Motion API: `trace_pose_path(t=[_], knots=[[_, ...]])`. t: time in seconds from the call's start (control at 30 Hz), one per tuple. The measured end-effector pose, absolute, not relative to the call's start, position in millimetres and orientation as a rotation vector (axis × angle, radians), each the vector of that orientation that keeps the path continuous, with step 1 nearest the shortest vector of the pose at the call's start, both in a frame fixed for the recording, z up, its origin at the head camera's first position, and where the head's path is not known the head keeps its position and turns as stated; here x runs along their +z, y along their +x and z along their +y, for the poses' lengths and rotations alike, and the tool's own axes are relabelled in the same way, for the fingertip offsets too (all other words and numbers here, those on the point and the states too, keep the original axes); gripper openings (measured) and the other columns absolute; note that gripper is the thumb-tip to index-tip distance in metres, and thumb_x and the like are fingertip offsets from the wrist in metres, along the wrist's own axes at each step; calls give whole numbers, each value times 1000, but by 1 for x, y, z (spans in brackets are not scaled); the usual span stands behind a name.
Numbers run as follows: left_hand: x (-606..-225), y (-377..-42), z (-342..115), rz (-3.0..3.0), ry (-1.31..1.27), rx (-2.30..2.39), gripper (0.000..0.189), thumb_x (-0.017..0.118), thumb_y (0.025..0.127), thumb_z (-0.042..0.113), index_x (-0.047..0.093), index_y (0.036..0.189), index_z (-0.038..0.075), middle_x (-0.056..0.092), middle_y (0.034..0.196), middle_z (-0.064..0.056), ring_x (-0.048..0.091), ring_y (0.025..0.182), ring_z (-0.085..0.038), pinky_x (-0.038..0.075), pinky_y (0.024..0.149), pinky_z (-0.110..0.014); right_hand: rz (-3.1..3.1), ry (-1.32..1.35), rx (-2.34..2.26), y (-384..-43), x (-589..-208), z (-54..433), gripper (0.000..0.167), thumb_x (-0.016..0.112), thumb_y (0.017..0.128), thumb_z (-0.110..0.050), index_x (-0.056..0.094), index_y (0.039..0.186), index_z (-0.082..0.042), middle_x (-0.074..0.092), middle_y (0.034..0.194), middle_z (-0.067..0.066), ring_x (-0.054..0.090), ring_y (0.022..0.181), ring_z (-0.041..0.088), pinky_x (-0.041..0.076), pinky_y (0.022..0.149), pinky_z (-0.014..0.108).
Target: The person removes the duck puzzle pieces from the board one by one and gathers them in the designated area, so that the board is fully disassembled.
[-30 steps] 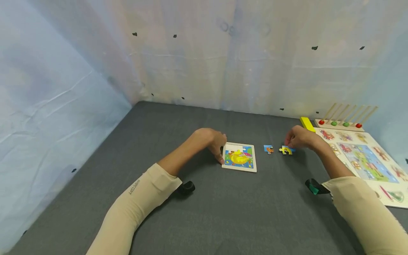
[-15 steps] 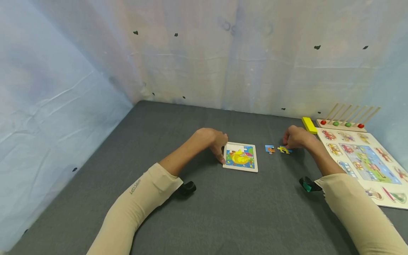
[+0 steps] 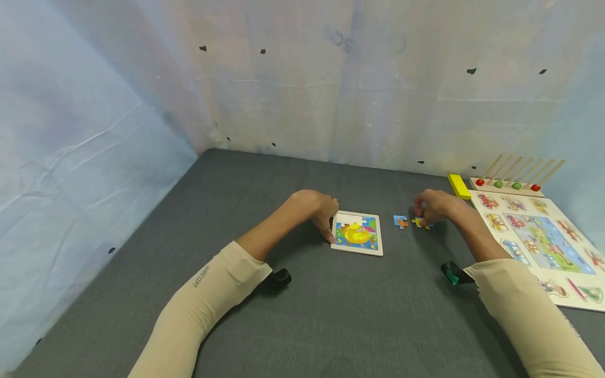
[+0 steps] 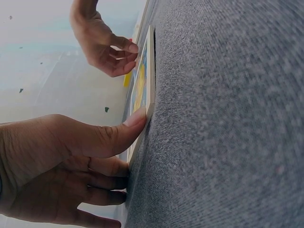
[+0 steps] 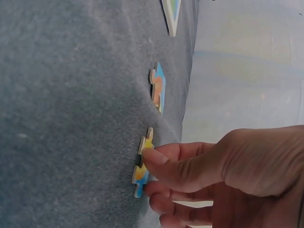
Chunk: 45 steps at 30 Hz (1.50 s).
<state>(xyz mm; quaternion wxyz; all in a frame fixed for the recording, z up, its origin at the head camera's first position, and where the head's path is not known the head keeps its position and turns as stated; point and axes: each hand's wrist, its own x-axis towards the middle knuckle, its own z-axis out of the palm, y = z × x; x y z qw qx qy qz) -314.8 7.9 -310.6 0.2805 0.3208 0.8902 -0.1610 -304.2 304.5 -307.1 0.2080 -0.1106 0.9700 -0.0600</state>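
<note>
In the head view my left hand (image 3: 317, 211) holds the left side of a small square jigsaw tray (image 3: 347, 218), thumb at the near corner and fingers farther back. A yellow duck picture fills most of the tray; a pale bare patch shows at its upper left. In the left wrist view the thumb (image 4: 135, 118) presses the tray's corner. My right hand (image 3: 436, 203) pinches a yellow and blue jigsaw piece (image 5: 140, 172) on the cloth, the thumb over its middle. A blue and orange jigsaw piece (image 3: 399, 221) lies between that hand and the tray.
To the right lies a large white picture board (image 3: 496, 252). Behind it stands a wooden peg rack (image 3: 508, 188) with red and green beads, beside a yellow block (image 3: 458, 186). Grey cloth (image 3: 359, 310) covers the table; a pale curtain (image 3: 302, 105) hangs behind.
My right hand has shifted slightly left over the yellow and blue piece, its fingers now covering more of it. The piece has turned a little. My left hand stays on the tray.
</note>
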Motion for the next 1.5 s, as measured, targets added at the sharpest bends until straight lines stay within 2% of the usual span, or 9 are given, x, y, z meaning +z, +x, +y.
trace_pose_path(t=[0.23, 0.37, 0.53, 0.67, 0.83, 1.07, 1.23, 1.4, 1.5], knots=[[-310, -314, 9, 2366, 856, -459, 108, 66, 93, 67, 17, 168, 8, 13, 177, -14, 19, 165, -30, 23, 133, -46, 2680, -327, -181, -304, -308, 305, 20, 79, 84, 0, 63, 94, -4, 57, 93, 12, 52, 78, 22, 42, 68, 33], [-310, -313, 10, 2366, 867, -461, 107, 67, 93, 67, 18, 168, 8, 14, 177, -14, 19, 164, -30, 24, 133, -46, 2699, -358, -169, -304, -302, 303, 19, 80, 86, -2, 65, 99, -1, 61, 98, 16, 56, 81, 25, 47, 70, 35], [-309, -313, 11, 2361, 853, -475, 108, 65, 93, 69, 15, 169, 9, 11, 178, -12, 17, 165, -28, 22, 133, -45, 2740, -508, -214, -302, -285, 285, 25, 78, 91, -8, 67, 111, 4, 70, 106, 24, 66, 88, 29, 56, 76, 44], [-309, -315, 11, 2357, 849, -480, 109, 65, 93, 69, 16, 169, 9, 11, 178, -12, 18, 165, -29, 23, 133, -46, 2757, -669, -372, -294, -275, 260, 25, 75, 94, -8, 69, 115, 4, 74, 105, 22, 70, 89, 27, 59, 78, 46], [-311, -317, 11, 2353, 845, -484, 107, 65, 93, 69, 18, 169, 11, 12, 178, -11, 19, 165, -28, 24, 133, -46, 2777, -821, -489, -291, -275, 235, 21, 75, 94, -7, 71, 112, 4, 75, 99, 18, 70, 88, 24, 59, 80, 46], [-312, -319, 5, 2365, 863, -443, 105, 66, 92, 70, 23, 168, 12, 13, 178, -12, 20, 164, -29, 25, 132, -46, 2723, -822, -385, -295, -293, 212, 21, 76, 94, -8, 73, 112, 2, 73, 99, 15, 67, 86, 22, 58, 78, 42], [-311, -316, 3, 2376, 869, -386, 100, 67, 92, 69, 30, 166, 14, 12, 178, -12, 22, 163, -31, 27, 131, -48, 2698, -818, -301, -296, -305, 205, 19, 83, 87, -7, 76, 103, 1, 74, 100, 15, 67, 89, 23, 59, 81, 42], [-309, -315, 5, 2380, 883, -376, 96, 68, 92, 68, 35, 164, 13, 15, 177, -13, 27, 162, -31, 31, 130, -48, 2752, -756, -230, -293, -309, 202, 19, 88, 83, -9, 77, 95, 1, 74, 95, 14, 65, 81, 21, 57, 74, 38], [-309, -315, 6, 2375, 882, -387, 98, 67, 92, 68, 32, 165, 12, 15, 177, -13, 26, 162, -31, 30, 130, -47, 2785, -714, -168, -290, -309, 199, 20, 90, 81, -10, 79, 95, 1, 76, 95, 13, 65, 79, 20, 58, 71, 36]])
